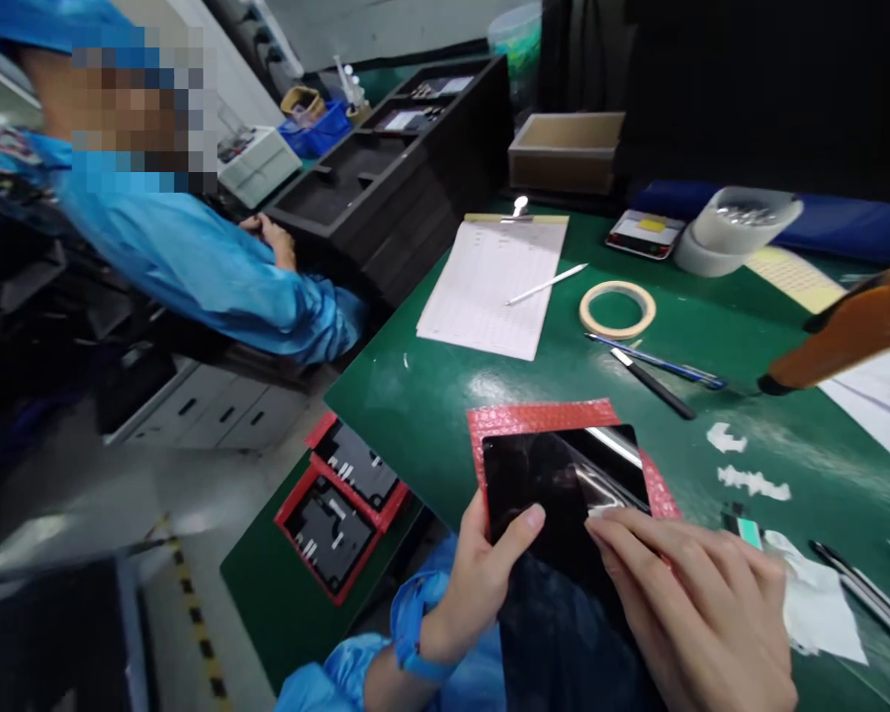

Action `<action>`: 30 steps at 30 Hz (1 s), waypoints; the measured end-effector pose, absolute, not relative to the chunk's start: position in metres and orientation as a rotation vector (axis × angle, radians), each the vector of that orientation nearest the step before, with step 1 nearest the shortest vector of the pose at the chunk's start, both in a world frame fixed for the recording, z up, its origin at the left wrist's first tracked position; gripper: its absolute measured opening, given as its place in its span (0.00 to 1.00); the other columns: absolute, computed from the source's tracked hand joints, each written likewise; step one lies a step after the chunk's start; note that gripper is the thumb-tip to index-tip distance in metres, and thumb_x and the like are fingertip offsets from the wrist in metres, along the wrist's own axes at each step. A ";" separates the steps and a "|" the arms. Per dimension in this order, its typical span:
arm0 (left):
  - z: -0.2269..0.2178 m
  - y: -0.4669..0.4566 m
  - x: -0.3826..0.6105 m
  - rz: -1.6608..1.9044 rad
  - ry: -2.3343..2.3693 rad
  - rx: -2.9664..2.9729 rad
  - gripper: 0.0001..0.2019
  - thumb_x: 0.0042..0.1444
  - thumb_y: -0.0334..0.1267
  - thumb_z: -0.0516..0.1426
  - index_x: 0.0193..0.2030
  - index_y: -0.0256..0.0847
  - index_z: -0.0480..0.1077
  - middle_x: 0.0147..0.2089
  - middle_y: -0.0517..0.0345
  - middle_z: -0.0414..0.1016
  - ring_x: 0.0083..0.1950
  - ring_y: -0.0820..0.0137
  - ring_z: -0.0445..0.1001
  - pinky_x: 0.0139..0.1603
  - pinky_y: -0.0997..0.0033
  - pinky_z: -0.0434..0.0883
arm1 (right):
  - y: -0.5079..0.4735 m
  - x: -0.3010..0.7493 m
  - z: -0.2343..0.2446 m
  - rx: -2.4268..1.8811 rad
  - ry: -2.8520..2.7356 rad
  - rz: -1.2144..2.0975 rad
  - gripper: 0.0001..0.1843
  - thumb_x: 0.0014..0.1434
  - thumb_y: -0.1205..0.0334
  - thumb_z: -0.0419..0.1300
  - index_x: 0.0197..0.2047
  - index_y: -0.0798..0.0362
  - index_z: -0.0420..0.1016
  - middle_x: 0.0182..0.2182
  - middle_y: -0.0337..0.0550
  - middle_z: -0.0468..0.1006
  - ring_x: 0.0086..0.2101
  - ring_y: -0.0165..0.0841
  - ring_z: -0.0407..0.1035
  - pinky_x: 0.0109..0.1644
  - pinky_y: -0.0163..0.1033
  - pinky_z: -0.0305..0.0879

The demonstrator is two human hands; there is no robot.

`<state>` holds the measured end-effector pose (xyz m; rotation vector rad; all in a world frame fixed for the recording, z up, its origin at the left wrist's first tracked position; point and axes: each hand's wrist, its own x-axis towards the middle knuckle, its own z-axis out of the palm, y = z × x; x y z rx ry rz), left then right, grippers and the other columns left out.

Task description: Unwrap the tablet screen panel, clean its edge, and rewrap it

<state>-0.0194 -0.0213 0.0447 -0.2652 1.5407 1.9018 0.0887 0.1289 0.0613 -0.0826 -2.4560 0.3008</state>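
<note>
One panel (564, 480) — under left thumb (517, 536), right fingers (642, 544)

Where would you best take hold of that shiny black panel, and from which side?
Probably the left edge of the black panel, coming from the left: it is flat and rectangular, so an edge hold should cover little of the glossy face. The left hand holds it there, thumb on the face. The right hand reaches over the other side, which looks more crowded.
</note>
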 end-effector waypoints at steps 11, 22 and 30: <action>0.038 -0.020 -0.016 2.002 1.536 -0.114 0.26 0.54 0.53 0.78 0.53 0.41 0.86 0.53 0.50 0.91 0.56 0.55 0.88 0.62 0.58 0.83 | 0.118 0.075 0.053 0.016 -2.490 0.386 0.12 0.82 0.67 0.54 0.55 0.54 0.79 0.41 0.43 0.90 0.37 0.37 0.80 0.43 0.48 0.59; 0.037 -0.026 -0.014 1.994 1.506 -0.009 0.26 0.56 0.43 0.77 0.60 0.40 0.81 0.55 0.49 0.91 0.55 0.57 0.89 0.60 0.59 0.84 | 0.115 0.075 0.057 -0.030 -2.449 0.512 0.08 0.78 0.67 0.57 0.50 0.48 0.77 0.33 0.35 0.86 0.29 0.31 0.79 0.40 0.45 0.65; 0.044 -0.027 -0.018 1.965 1.490 0.066 0.27 0.58 0.48 0.75 0.61 0.39 0.79 0.57 0.44 0.89 0.58 0.52 0.88 0.60 0.54 0.84 | 0.141 0.094 0.045 0.278 -2.515 0.593 0.08 0.78 0.66 0.59 0.53 0.54 0.81 0.37 0.41 0.88 0.33 0.30 0.83 0.42 0.38 0.74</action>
